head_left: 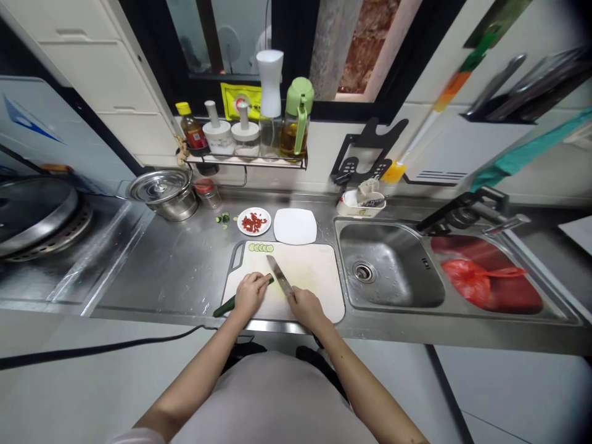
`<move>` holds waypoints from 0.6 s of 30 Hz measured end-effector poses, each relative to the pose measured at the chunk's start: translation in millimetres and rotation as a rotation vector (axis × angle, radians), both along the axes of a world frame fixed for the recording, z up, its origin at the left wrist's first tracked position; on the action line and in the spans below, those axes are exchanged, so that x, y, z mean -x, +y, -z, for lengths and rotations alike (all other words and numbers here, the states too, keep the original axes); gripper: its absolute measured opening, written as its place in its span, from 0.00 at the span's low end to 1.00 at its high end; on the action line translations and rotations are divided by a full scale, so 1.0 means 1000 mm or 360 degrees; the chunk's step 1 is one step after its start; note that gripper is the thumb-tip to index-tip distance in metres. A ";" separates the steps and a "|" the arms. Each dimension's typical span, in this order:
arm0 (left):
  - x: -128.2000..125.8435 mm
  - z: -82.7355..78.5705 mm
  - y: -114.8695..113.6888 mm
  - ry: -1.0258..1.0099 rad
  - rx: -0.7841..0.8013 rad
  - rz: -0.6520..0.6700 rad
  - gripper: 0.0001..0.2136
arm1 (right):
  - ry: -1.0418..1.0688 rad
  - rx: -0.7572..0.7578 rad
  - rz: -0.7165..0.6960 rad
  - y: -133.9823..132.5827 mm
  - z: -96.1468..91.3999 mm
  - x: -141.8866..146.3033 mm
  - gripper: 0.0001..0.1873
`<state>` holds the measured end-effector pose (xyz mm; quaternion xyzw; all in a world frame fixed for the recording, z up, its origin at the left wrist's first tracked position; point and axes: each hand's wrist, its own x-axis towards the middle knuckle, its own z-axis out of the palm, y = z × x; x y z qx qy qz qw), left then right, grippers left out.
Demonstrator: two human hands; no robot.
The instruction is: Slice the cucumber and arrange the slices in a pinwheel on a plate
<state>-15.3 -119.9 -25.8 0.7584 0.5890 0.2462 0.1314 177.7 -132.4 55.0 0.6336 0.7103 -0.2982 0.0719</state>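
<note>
A dark green cucumber (225, 306) lies slantwise over the lower left of the white cutting board (319, 277). My left hand (251, 292) is closed over it, and its cut end shows just past the fingertips. In my right hand (306, 308) is a kitchen knife (280, 275), gripped by the handle, its blade pointing up and left. The blade is close to the cucumber's cut end; whether they touch I cannot tell. Several cucumber slices (261, 247) overlap in a row at the board's top left.
Behind the board sit a plate of chopped red pieces (254, 221) and a white plate (295, 226). Cucumber scraps (223, 219) lie left of them, near a lidded steel pot (163, 193). The sink (391, 265) adjoins on the right, with a red bag (467, 282) in its second basin.
</note>
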 end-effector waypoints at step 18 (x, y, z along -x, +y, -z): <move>0.001 0.007 0.001 0.0011 -0.0093 0.0050 0.11 | -0.0029 -0.0033 -0.0079 0.002 0.002 0.003 0.16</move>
